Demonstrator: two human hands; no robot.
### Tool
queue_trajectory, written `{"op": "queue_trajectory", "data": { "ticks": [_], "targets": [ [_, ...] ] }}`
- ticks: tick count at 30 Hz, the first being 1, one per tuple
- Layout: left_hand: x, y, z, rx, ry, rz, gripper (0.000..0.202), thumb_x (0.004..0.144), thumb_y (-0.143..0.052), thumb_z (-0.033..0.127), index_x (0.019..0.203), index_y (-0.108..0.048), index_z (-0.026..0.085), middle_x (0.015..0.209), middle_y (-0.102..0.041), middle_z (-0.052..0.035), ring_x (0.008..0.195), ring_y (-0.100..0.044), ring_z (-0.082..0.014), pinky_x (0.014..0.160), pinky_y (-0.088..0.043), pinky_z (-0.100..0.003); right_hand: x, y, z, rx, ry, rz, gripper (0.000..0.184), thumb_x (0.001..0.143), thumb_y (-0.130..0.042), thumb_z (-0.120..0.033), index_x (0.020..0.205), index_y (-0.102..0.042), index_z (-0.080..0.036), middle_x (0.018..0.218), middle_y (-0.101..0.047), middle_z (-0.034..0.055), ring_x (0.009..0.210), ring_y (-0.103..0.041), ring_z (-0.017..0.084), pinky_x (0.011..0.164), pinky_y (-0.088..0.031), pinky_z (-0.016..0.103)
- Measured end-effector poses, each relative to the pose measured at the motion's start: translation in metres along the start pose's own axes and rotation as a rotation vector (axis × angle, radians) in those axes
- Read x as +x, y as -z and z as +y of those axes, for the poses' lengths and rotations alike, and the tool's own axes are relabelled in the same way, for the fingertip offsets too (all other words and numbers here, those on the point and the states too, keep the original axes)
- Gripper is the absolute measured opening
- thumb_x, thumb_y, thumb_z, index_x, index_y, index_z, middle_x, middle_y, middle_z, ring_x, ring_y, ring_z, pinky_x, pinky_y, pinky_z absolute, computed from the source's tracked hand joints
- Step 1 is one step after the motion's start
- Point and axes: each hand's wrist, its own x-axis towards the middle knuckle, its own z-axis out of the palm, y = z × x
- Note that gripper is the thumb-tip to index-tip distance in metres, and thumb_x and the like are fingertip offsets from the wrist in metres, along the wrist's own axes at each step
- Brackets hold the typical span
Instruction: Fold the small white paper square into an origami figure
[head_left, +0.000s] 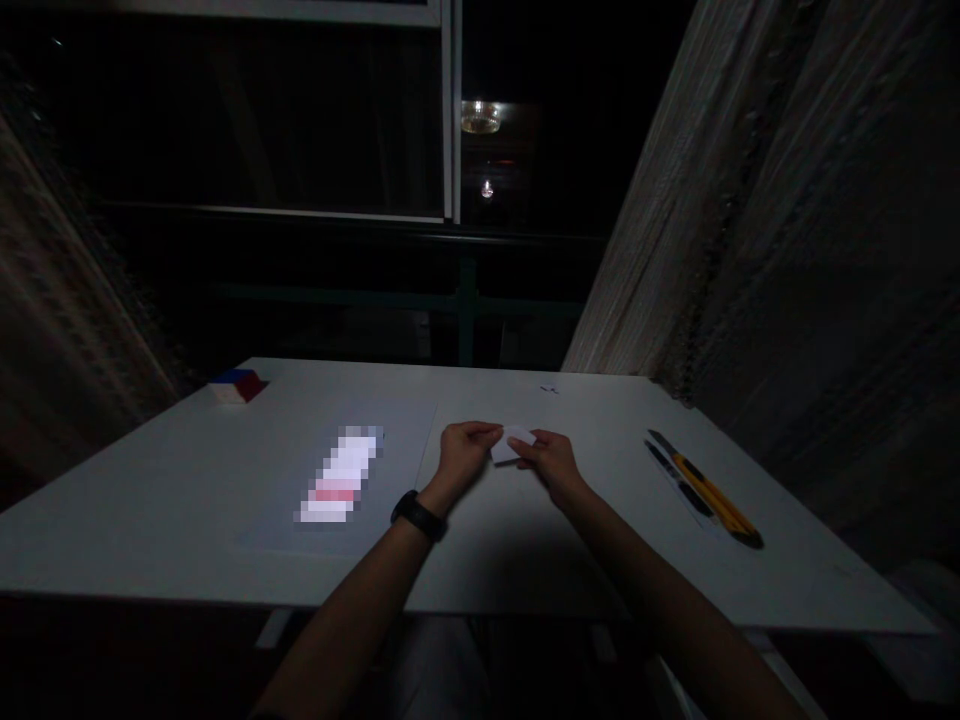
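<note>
A small white piece of paper (508,446), seemingly folded, is held up just above the table in front of me. My left hand (466,452) pinches its left corner between thumb and fingers; a dark watch is on that wrist. On the paper's right side, my right hand (551,460) grips it with the thumb on top and the fingers behind. To the left, a lit phone screen (341,475), blurred into blocks, lies on a larger pale sheet (409,470).
The white table (180,500) carries a blue, red and white cube (236,385) at far left. A yellow-and-black utility knife (716,492) and a dark pen-like tool (679,477) lie at right. Small dark scraps (550,390) sit near the back edge. Curtains (652,200) flank the window.
</note>
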Motion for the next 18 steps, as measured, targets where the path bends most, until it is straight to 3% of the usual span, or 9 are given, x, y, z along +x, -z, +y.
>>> {"op": "queue_trajectory", "data": {
  "ticks": [10, 18],
  "targets": [
    [0.0013, 0.0010, 0.0004, 0.007, 0.023, -0.040, 0.032, 0.057, -0.070, 0.033, 0.079, -0.069, 0.010, 0.074, -0.068, -0.0104, 0.068, -0.061, -0.0186, 0.064, -0.046, -0.028, -0.0006, -0.0005, -0.0008, -0.001, -0.046, 0.005, 0.032, 0.047, -0.076, -0.036, 0.062, -0.063, -0.012, 0.053, -0.059, 0.0010, 0.050, -0.056, 0.013, 0.047, -0.045, 0.024],
    [-0.0007, 0.0005, 0.0012, 0.124, 0.019, -0.027, 0.024, 0.056, -0.070, 0.031, 0.071, -0.070, 0.012, 0.068, -0.067, -0.0088, 0.064, -0.060, -0.0182, 0.061, -0.045, -0.028, 0.0004, -0.0032, -0.0001, -0.044, 0.082, 0.026, 0.032, 0.047, -0.074, -0.040, 0.063, -0.063, -0.014, 0.056, -0.062, 0.0020, 0.051, -0.055, 0.014, 0.052, -0.043, 0.026]
  ]
}}
